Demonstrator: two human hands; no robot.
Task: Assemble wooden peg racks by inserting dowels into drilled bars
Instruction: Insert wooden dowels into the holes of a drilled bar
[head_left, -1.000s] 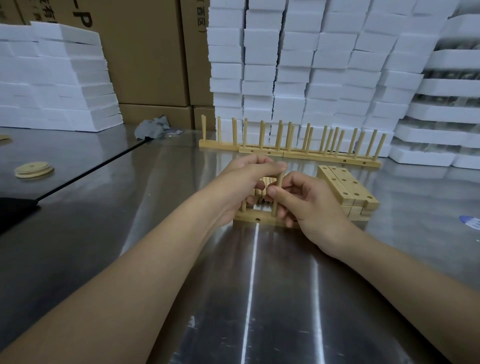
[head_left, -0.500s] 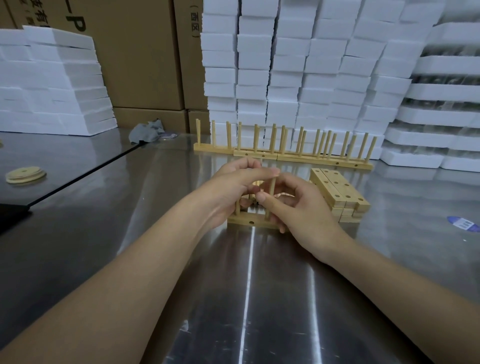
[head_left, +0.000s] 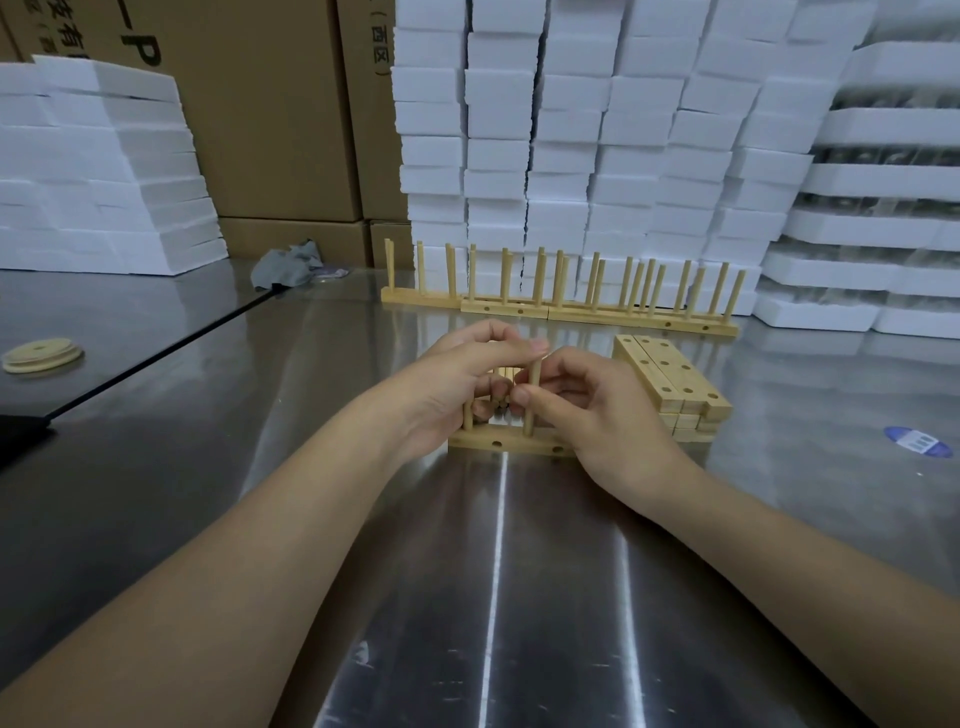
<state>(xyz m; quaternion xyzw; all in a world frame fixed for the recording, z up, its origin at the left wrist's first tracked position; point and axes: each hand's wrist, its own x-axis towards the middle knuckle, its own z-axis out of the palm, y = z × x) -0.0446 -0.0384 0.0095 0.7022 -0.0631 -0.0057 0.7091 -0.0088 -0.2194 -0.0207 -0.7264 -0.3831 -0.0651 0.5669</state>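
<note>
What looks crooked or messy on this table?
In the finished light wooden peg racks at the back, several dowels lean sideways instead of standing straight. A crumpled grey cloth lies by the brown cardboard boxes.

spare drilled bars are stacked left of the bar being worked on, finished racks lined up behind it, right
No: the head view shows the stack of drilled bars right of the worked bar, not left. The finished racks do stand behind it.
</note>
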